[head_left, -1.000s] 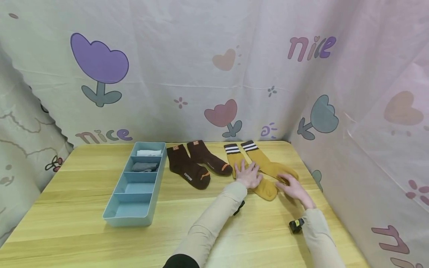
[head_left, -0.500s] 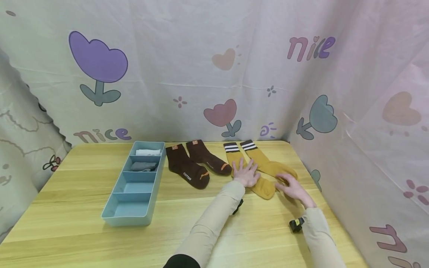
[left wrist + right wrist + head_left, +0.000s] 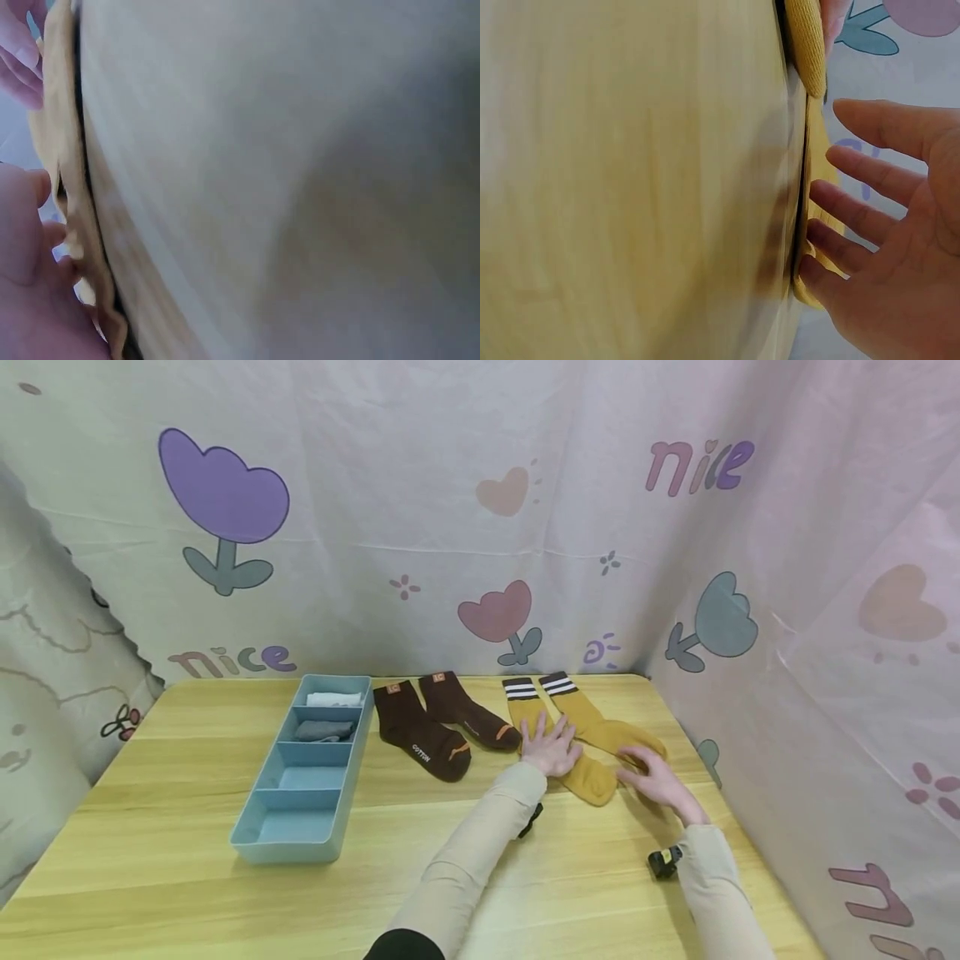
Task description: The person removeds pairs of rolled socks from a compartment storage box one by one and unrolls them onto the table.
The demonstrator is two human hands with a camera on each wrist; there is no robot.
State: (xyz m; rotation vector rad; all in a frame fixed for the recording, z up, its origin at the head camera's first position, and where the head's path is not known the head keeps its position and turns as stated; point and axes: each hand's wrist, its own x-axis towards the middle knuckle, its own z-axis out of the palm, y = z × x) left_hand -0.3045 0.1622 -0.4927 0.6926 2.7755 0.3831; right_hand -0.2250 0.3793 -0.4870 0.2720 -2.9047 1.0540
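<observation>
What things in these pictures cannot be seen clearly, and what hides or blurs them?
- Left yellow sock: in the head view the left hand covers its middle.
- Right yellow sock: the right hand covers its toe.
- Small print on the brown sock: too small to read surely.
- Table: blurred in the left wrist view.
- White item in the tray: too small to identify.

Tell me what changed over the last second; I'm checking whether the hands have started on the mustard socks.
Hardly anything. The left hand stays flat on the left mustard sock, and the right hand stays with straight fingers on the toe of the right mustard sock. Nothing was gripped or released. The brown socks and blue tray lie unmoved.
</observation>
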